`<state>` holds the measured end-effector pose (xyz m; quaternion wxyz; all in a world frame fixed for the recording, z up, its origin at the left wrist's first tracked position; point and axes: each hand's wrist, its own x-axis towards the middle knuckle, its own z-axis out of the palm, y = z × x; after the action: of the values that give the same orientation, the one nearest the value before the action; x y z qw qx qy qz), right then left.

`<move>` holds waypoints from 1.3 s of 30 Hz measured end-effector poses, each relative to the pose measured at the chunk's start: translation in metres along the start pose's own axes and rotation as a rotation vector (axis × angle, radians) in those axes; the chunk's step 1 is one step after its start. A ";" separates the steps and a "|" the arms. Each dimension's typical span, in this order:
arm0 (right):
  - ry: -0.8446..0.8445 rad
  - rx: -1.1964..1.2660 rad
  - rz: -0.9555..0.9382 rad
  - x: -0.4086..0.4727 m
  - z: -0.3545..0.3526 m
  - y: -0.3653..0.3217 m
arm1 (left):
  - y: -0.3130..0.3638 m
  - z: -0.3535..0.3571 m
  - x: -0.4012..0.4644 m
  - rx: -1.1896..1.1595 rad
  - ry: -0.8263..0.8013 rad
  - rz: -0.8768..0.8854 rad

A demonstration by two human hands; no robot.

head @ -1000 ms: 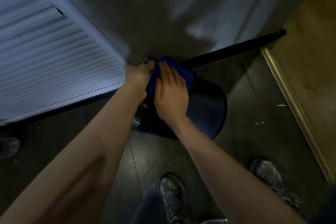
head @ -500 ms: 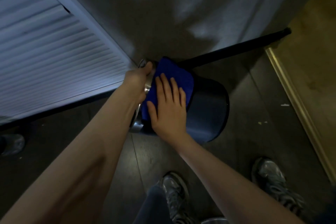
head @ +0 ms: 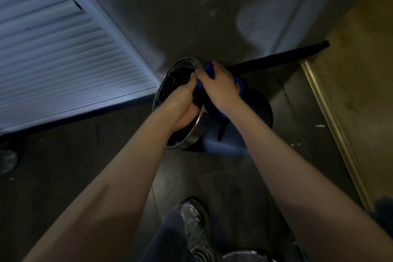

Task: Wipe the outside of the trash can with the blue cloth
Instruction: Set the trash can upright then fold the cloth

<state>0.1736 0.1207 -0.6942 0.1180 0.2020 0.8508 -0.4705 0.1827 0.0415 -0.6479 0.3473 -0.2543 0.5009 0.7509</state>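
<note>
A dark round trash can (head: 251, 121) with a shiny metal rim (head: 192, 134) is tilted on the floor, its open mouth turned toward the left and up. My left hand (head: 185, 104) reaches into the mouth and grips the rim. My right hand (head: 219, 87) presses the blue cloth (head: 239, 87) against the can's outer wall just below the rim. The cloth is mostly hidden under my palm; a fold hangs down the can's side.
A white louvered door (head: 63, 66) stands at the left, a grey wall (head: 212, 17) behind the can. A black baseboard (head: 276, 59) runs along the wall. A metal floor strip (head: 331, 130) lies at right. My shoe (head: 195, 225) stands below the can; another metal container's rim (head: 240, 255) shows at the bottom.
The can has tipped so its open mouth now faces me. My left hand went from the rim's outside into the mouth. My right hand slid the cloth up toward the rim.
</note>
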 end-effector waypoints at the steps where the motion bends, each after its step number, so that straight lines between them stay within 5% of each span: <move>1: -0.065 -0.016 0.036 0.007 -0.006 -0.002 | -0.001 0.002 -0.001 0.014 -0.015 -0.023; 5: -0.227 -0.178 0.053 0.021 -0.026 -0.006 | 0.000 0.007 -0.009 0.321 0.065 0.054; 8: -0.216 -0.419 0.030 0.029 -0.044 -0.003 | 0.000 -0.023 -0.009 0.917 0.398 0.436; 10: -0.171 -0.525 0.062 0.038 -0.062 0.004 | -0.007 -0.052 -0.013 1.250 0.672 0.409; 13: -0.139 -0.559 0.090 0.050 -0.088 0.020 | -0.030 -0.069 -0.019 0.994 0.581 -0.143; 15: -0.135 -0.557 0.092 0.052 -0.097 0.027 | -0.044 -0.068 -0.015 0.682 0.372 -0.278; 21: -0.114 -0.492 0.025 0.052 -0.099 0.032 | -0.051 -0.056 0.003 0.560 0.436 -0.163; 28: -0.133 -0.380 -0.022 0.048 -0.082 0.034 | -0.016 -0.069 -0.014 0.828 0.622 0.072; 39: -0.066 -0.293 -0.071 0.037 -0.046 0.031 | -0.016 -0.090 -0.019 0.883 0.714 0.064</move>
<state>0.1548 0.1828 -0.7079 0.1574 0.1370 0.9126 -0.3515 0.2100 -0.0435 -0.6767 0.2069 -0.3075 0.8611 0.3480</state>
